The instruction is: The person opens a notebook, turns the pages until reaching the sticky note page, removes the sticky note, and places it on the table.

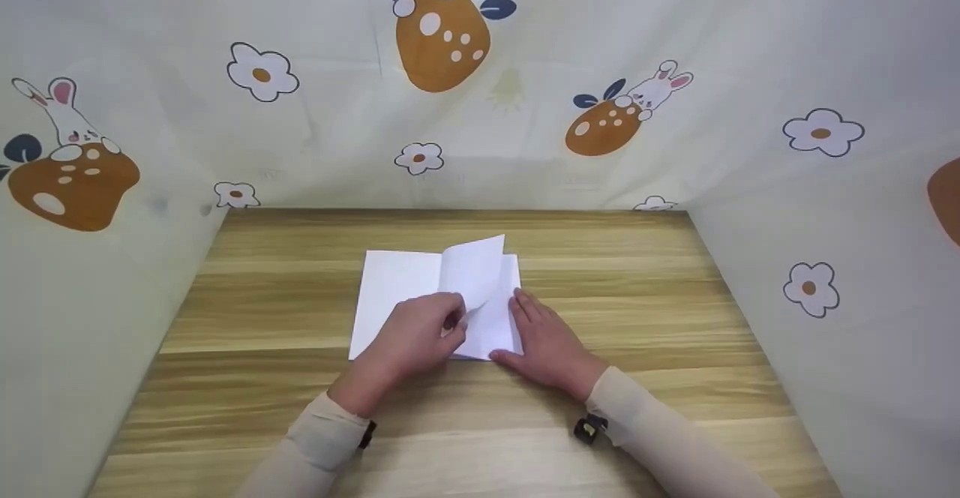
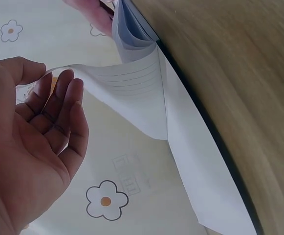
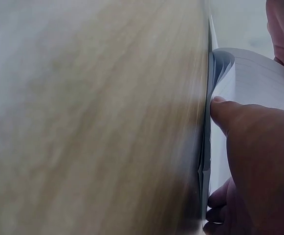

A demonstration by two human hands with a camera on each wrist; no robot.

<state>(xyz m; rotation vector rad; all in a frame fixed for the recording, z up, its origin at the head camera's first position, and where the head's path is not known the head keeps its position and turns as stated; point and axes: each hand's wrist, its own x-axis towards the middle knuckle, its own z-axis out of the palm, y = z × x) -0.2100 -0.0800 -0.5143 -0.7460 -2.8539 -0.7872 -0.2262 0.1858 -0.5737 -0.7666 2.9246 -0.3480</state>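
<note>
I find one notebook (image 1: 394,280) lying open on the wooden table (image 1: 630,280), near the middle from left to right, its spine running near to far. My left hand (image 1: 420,333) reaches over the near part of the notebook from the left and pinches the edge of a single page (image 1: 476,269) between thumb and forefinger; the remaining fingers are bent loosely below the pinch. The page stands raised over the right half, bowed along its length, its far corner highest. The left wrist view shows ruled lines on it and a dark cover edge (image 2: 215,132) against the tabletop.

My right hand (image 1: 555,344) grips nothing that I can see: it rests on the right border of the notebook, fingers extended along that side, thumb at the near right corner.

Both forearms enter from the near side in pale sleeves (image 1: 652,415), a small black device (image 1: 590,428) at the right wrist. Pale cloth (image 1: 322,138) printed with rabbits, brown fruit and flowers stands at the left, right and far sides.
</note>
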